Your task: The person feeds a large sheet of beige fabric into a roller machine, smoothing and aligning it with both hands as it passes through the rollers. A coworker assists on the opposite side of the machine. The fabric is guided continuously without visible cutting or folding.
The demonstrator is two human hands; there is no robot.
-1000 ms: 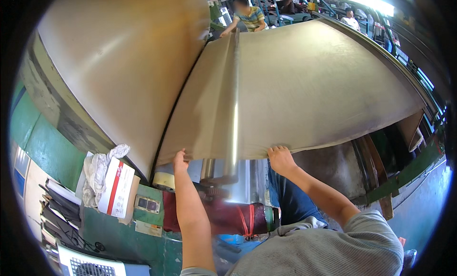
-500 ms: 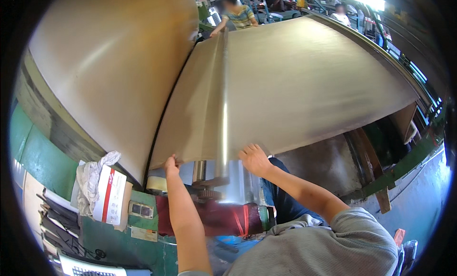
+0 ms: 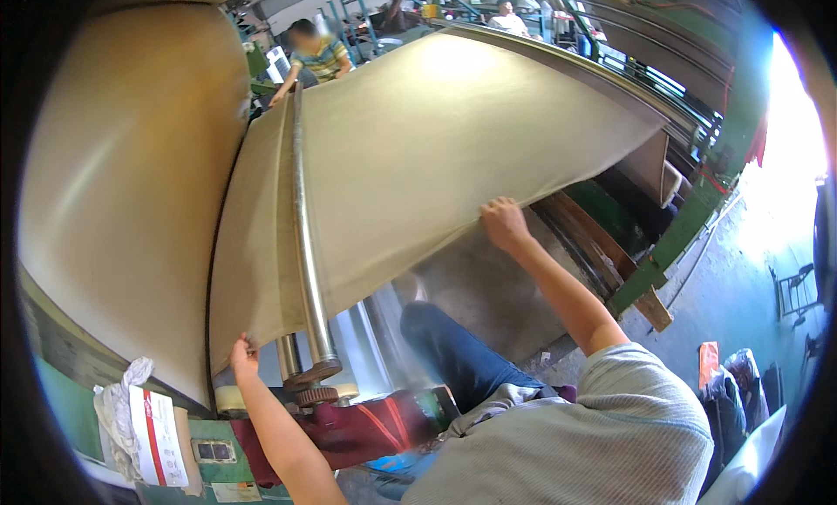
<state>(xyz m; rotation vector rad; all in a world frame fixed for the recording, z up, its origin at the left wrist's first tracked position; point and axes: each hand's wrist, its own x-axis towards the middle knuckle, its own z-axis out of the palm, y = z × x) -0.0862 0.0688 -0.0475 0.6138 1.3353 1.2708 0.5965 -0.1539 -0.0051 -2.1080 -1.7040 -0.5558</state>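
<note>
A wide tan sheet [image 3: 418, 148] of cloth-like material stretches across the machine. My left hand [image 3: 245, 352] pinches its near edge at the left corner, beside the large tan-covered drum [image 3: 122, 174]. Farther right along the same edge, my right hand [image 3: 504, 224] is closed on the sheet, fingers curled over the border. A shiny metal roller [image 3: 307, 217] lies lengthwise over the sheet, to the right of my left hand. At its near end sits a small toothed gear [image 3: 316, 397].
Across the sheet a person [image 3: 318, 56] in a striped shirt reaches toward the roller's far end; another person [image 3: 507, 19] is farther back. A green frame post [image 3: 689, 217] stands at right. Dark red cloth [image 3: 349, 431] wraps a bar before me. A white box [image 3: 159, 435] sits lower left.
The view has swung right, so the scene shifts left. My right hand has moved right along the sheet's edge and is now closed on it. My left hand keeps its corner.
</note>
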